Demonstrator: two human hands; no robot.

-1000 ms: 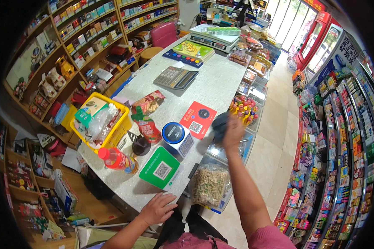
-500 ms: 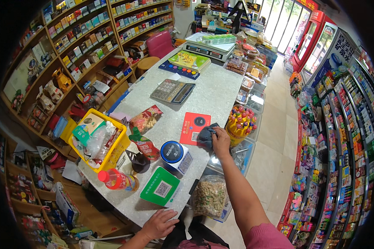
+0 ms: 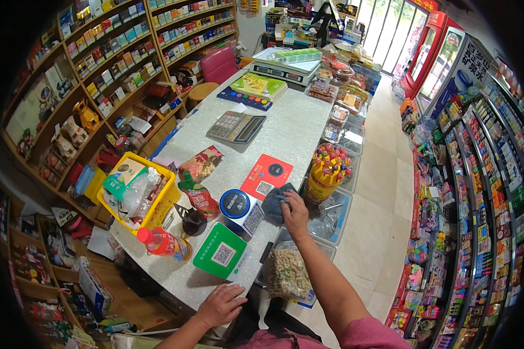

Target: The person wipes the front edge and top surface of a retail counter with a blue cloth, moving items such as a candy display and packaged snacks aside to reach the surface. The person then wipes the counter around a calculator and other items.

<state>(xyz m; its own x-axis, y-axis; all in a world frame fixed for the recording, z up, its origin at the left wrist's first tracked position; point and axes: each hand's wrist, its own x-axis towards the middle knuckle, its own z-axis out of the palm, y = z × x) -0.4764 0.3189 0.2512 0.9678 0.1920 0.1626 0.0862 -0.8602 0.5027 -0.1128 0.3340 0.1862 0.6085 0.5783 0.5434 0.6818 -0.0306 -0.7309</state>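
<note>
My right hand (image 3: 295,214) presses a dark grey-blue cloth (image 3: 273,207) onto the speckled white counter (image 3: 239,166), fingers curled over its right side. The cloth lies beside a red square card (image 3: 266,177) with a printed code and a blue-topped white box (image 3: 241,213). To its right stands a yellow container of lollipops (image 3: 325,177). My left hand (image 3: 222,304) rests flat on the counter's near edge, fingers spread, holding nothing. Just beyond it stands a green code sign (image 3: 220,251).
A yellow basket (image 3: 164,199), a red-capped bottle (image 3: 164,244), a red squeeze pouch (image 3: 201,199) and a snack bag (image 3: 201,163) occupy the left side. Farther off are a calculator (image 3: 236,126) and a scale (image 3: 286,65). A bag of peanuts (image 3: 287,272) sits by the right edge.
My right hand has drawn the cloth nearer and slightly left across the counter. The red card has turned a little. My left hand stays on the near edge.
</note>
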